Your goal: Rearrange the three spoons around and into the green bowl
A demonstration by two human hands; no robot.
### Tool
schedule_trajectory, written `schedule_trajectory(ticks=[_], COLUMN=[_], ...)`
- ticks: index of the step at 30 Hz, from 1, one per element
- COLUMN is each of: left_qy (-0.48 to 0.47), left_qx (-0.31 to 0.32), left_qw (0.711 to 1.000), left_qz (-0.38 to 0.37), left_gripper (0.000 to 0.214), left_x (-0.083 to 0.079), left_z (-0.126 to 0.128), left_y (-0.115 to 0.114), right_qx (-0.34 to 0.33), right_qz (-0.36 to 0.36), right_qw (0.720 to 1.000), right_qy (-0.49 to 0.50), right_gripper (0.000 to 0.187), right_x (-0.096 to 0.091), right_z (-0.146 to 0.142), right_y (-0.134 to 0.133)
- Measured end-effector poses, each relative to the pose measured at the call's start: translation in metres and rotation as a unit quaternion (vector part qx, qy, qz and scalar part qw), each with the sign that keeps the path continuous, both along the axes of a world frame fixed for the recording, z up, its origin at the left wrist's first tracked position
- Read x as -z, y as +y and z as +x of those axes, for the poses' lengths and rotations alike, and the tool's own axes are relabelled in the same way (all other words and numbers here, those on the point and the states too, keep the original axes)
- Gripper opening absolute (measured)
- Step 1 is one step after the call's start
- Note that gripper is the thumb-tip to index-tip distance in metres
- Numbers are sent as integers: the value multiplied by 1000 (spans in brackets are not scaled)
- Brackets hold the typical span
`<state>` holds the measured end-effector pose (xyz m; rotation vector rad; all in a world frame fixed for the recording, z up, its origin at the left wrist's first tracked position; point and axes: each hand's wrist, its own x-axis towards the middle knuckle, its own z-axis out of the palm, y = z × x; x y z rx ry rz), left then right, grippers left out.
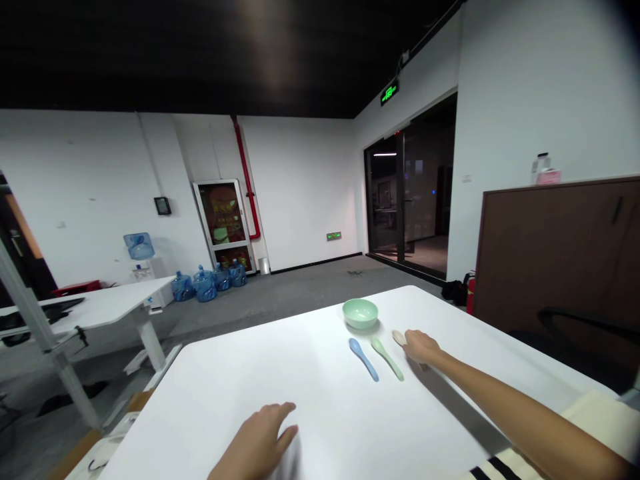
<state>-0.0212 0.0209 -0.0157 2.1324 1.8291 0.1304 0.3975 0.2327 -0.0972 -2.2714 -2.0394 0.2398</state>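
Note:
My right hand (421,347) reaches across the white table (225,373) with its fingers closed on a beige spoon. Only the bowl end of that beige spoon (399,338) shows; my hand covers the rest. To its left lie a light green spoon (387,358) and a blue spoon (363,359), side by side with their bowls pointing away from me. Beyond them, a mint green bowl (360,313) stands upright near the far edge. Above the near part of the table is my left hand (260,441), thumb and fingers apart, holding nothing.
A brown cabinet (550,260) and a black chair (575,320) are on the right. Another white table (115,300) stands at the left. Several blue water bottles (205,285) sit on the floor by the far wall.

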Motion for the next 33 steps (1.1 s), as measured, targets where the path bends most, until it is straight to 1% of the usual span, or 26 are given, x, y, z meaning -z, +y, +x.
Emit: schedule_trajectory(ticks=[4, 7, 13, 17, 20, 23, 27, 29, 33], left_qy=[-3, -3, 3, 4, 7, 8, -1, 0, 12], left_qx=[-3, -6, 5, 9, 14, 16, 15, 14, 15], left_qw=[1000, 1000, 1000, 1000, 1000, 1000, 1000, 1000, 1000], left_qz=[5, 2, 9, 12, 7, 7, 13, 15, 7], left_gripper=[53, 53, 53, 53, 54, 54, 54, 53, 52], left_x=[0, 0, 1, 0, -2, -3, -3, -4, -8], left_z=[-1, 0, 0, 0, 1, 2, 2, 2, 6], left_y=[0, -1, -1, -1, -2, -2, -4, -5, -7], right_qx=[6, 4, -6, -22, -40, -59, -78, -85, -81], right_qz=[1, 10, 48, 75, 97, 119, 148, 156, 145], right_qw=[1000, 1000, 999, 997, 994, 989, 983, 981, 985], right_qy=[5, 8, 10, 12, 36, 61, 78, 76, 56], right_gripper=[22, 24, 38, 37, 39, 42, 43, 41, 31], right_x=[-3, -10, -42, -60, -66, -67, -60, -54, -45], right_z=[-1, -3, -14, -22, -25, -29, -36, -37, -33], right_y=[-2, -5, -21, -34, -44, -53, -62, -65, -66])
